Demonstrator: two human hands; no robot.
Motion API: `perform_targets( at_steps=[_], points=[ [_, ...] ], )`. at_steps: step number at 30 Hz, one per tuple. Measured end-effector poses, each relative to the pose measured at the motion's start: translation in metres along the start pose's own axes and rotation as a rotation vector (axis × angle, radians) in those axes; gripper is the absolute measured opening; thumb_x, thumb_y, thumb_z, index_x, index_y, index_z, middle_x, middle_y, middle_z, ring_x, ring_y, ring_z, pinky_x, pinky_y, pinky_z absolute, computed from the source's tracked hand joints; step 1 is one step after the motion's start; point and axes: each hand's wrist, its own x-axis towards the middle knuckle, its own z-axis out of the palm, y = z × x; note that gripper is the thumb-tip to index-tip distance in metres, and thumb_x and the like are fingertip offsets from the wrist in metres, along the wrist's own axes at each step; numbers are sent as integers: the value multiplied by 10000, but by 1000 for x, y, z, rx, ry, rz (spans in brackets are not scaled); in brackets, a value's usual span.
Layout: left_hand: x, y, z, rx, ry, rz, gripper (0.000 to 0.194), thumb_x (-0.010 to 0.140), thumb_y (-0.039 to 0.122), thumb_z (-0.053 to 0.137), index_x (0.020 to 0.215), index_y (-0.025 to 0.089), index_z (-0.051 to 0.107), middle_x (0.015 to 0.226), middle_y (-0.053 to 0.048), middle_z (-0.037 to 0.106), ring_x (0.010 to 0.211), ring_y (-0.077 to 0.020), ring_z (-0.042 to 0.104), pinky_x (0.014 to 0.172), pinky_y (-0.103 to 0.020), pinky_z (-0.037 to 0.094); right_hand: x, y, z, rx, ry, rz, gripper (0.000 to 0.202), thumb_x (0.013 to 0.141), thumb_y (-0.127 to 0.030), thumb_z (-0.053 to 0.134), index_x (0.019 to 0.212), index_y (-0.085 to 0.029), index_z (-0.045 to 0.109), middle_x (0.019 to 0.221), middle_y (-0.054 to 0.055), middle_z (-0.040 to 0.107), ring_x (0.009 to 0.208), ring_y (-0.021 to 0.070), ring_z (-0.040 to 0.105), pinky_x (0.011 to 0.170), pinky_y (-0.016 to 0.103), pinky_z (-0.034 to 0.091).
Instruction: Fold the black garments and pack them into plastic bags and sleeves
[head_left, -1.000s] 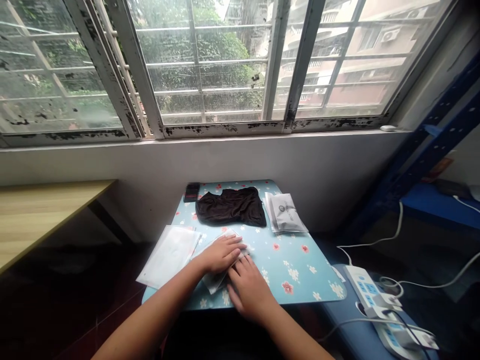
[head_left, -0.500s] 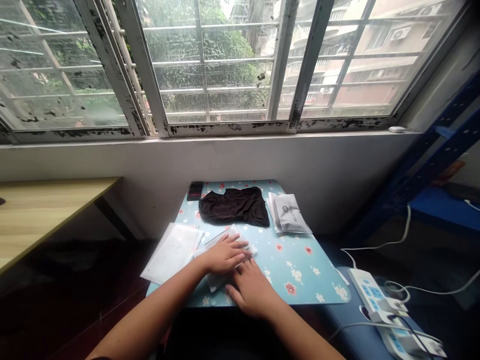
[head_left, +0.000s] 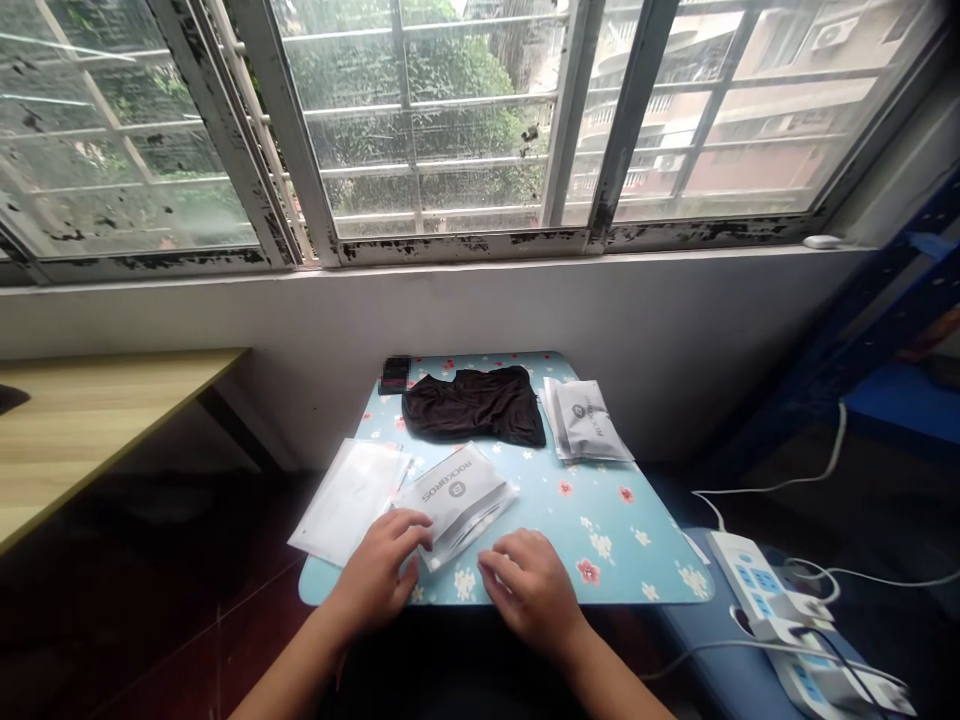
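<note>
A translucent plastic bag (head_left: pixel 465 495) printed with ROCKBROS lies flat near the front of the table, dark lettering and a round logo on it. My left hand (head_left: pixel 384 567) is at its left lower corner, fingers bent and apart; whether they touch the bag is hard to tell. To the right of the bag, my right hand (head_left: pixel 531 588) hovers by the front edge, fingers loosely curled with nothing seen in them. Left of the bag lies a flat whitish translucent bag (head_left: pixel 349 500). Behind them is a crumpled black fabric piece (head_left: pixel 474 405).
Several filled ROCKBROS bags (head_left: pixel 589 420) are stacked at the right of the flowered table (head_left: pixel 540 540). A small dark item (head_left: pixel 394 375) sits at the back left corner. A power strip (head_left: pixel 765 600) with cables is at the right, a wooden desk (head_left: pixel 112 410) at the left.
Both hands have come off the printed bag and moved apart, the left one towards the lower left, the right one to the right and down. The bag's print now shows.
</note>
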Motion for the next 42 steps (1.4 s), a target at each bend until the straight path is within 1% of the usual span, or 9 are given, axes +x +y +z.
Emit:
perform_targets(
  at_steps=[4, 10, 15, 24, 29, 32, 34, 38, 42],
  points=[
    [-5, -2, 19, 23, 109, 11, 130, 920, 193, 585, 976, 249, 689, 1137, -76, 712, 1077, -273, 659, 948, -447, 567, 11, -15, 19, -2, -36, -118, 161, 982, -252, 555, 1045, -245, 702, 845, 28, 663, 779, 187, 527, 743, 355, 365],
    [-6, 2, 29, -17, 236, 133, 242, 984, 178, 515, 950, 261, 740, 980, -71, 745, 1045, -257, 692, 883, -418, 596, 18, -19, 34, -56, 6, -162, 156, 989, -231, 535, 954, -217, 687, 786, 25, 621, 753, 184, 505, 711, 346, 319],
    [-12, 6, 26, -89, 269, 204, 191, 943, 141, 592, 916, 260, 738, 1089, -90, 696, 1221, -296, 620, 975, -469, 563, 17, -4, 19, -93, 26, -178, 171, 994, -209, 526, 977, -211, 696, 802, 35, 638, 752, 184, 512, 699, 347, 318],
    [-16, 3, 12, -189, 339, 231, 221, 951, 92, 545, 968, 263, 685, 1085, -84, 660, 1207, -291, 619, 964, -472, 569, -2, 51, -31, -200, 30, -33, 174, 996, -193, 546, 1001, -213, 719, 913, 55, 674, 827, 190, 570, 781, 346, 375],
    [-14, 1, 18, -239, 379, 116, 200, 952, 121, 563, 923, 262, 702, 1070, -76, 641, 1148, -270, 629, 958, -444, 566, -21, 62, -53, -249, 1, 52, 184, 985, -201, 539, 934, -218, 716, 927, 58, 663, 853, 194, 585, 804, 351, 380],
    [-8, 3, 29, -301, 421, -118, 144, 962, 221, 574, 891, 241, 698, 1028, -78, 653, 1018, -259, 667, 890, -415, 579, -25, 51, -62, -194, -69, 51, 164, 956, -197, 548, 858, -216, 678, 886, 52, 648, 826, 192, 568, 795, 355, 387],
    [-3, 5, 40, -437, 439, -326, 118, 960, 307, 594, 1009, 235, 673, 981, -71, 674, 945, -257, 689, 869, -416, 582, -24, 38, -67, -95, -166, 36, 110, 918, -235, 593, 828, -225, 655, 897, 50, 650, 853, 206, 572, 821, 370, 410],
    [10, 14, 60, -928, 299, -561, 554, 992, 415, 548, 1475, 225, 354, 1013, -80, 718, 998, -262, 722, 943, -461, 574, -22, 19, -64, 58, -352, 41, 159, 879, -401, 659, 955, -267, 698, 1198, 75, 658, 1130, 283, 577, 1002, 452, 436],
    [22, 32, 66, -932, 12, -420, 693, 1011, 361, 531, 1604, 260, 187, 1415, -153, 601, 1266, -265, 629, 1140, -491, 445, -20, 25, -40, -74, -336, 224, 484, 958, -531, 549, 1401, -339, 585, 1605, 82, 404, 1477, 368, 334, 1151, 570, 339]
  ],
)
